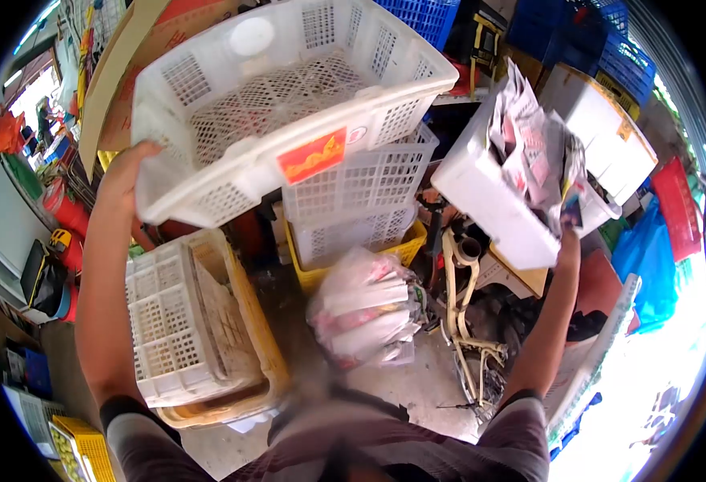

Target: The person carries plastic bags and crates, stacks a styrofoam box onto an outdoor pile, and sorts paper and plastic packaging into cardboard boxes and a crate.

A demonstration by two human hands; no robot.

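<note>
A cluttered storeroom here, stuff packed tight over the floor (437, 386), and the left hand (132, 169) has its fingers clasped on the left end of the white crate (248, 173), tilted above the stack (353, 189)! Across on the right, the right hand (568, 241) is up at the foam box (481, 173), against newspapers (522, 149) poking out; whether those fingers grasp anything, I can't tell.

Bare left arm (102, 305) and right arm (542, 333) spread wide, reaching forward. Bare left hand (132, 163) gripping, fingers (149, 148) curled inward; bare right hand (569, 241) lower, fingers mostly hidden.
</note>
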